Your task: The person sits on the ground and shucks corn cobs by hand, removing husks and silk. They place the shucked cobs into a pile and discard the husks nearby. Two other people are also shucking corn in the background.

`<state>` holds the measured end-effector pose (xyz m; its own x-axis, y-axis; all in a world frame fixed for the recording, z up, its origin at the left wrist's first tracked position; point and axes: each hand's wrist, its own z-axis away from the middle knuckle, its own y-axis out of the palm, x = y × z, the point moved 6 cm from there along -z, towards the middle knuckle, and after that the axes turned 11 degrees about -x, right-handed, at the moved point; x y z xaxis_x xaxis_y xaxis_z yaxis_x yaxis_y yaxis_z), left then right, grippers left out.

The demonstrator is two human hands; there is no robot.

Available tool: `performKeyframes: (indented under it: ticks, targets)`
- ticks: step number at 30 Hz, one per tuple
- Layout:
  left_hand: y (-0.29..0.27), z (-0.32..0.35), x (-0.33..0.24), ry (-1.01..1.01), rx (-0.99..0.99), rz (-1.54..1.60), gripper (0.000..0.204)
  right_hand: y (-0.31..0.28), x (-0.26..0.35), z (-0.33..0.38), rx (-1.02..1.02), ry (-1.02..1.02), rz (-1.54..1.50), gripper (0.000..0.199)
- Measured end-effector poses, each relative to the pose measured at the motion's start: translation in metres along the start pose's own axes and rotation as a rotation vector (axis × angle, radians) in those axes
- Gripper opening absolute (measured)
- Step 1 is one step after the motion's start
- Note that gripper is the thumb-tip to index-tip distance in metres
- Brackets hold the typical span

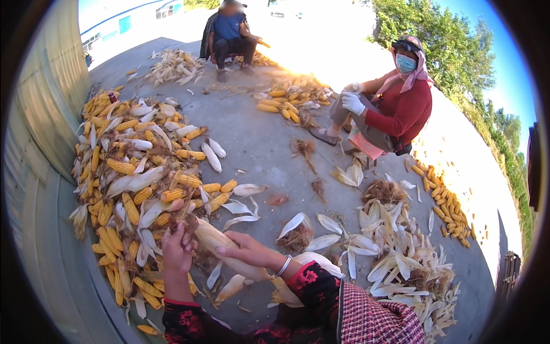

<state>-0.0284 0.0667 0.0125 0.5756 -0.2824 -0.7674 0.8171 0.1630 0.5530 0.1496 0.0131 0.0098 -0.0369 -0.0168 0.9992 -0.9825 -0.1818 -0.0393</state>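
Observation:
An ear of corn, wrapped in pale husk, lies slantwise between my two hands. My right hand is closed around its middle, thumb on top, a silver bangle at the wrist. At the ear's upper left tip my left hand is closed, fingers pinched at the brown silk and husk end. Just beyond my left hand rises a large heap of corn ears, many bare and yellow, others partly in white husk. More pale husk shows beneath my right forearm.
Stripped husks pile up at my right. Bare yellow ears lie beyond them. A person in a red top and white gloves sits at the far right; another person sits at the back. A corrugated metal wall bounds the left.

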Motion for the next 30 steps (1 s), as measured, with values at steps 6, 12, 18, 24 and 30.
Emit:
performKeyframes:
  ticks: [6,12,18,24,30]
  targets:
    - [-0.001,-0.002,-0.003,0.077,-0.093,-0.033,0.013,-0.017,0.002,-0.003,-0.111,0.213,-0.418,0.048]
    - [-0.015,-0.007,-0.004,0.1,-0.106,-0.044,0.012,-0.032,0.002,-0.003,-0.181,0.302,-0.625,0.046]
    - [-0.006,-0.003,-0.005,0.141,-0.051,-0.066,0.012,-0.048,-0.001,-0.011,-0.307,0.271,-0.831,0.046]
    - [0.023,0.012,0.016,0.072,0.2,-0.366,0.018,-0.078,-0.01,-0.015,-0.479,0.196,-0.858,0.056]
    - [0.046,0.033,0.046,0.011,0.495,-0.539,0.029,-0.075,0.001,-0.012,-0.563,0.253,-0.883,0.046]
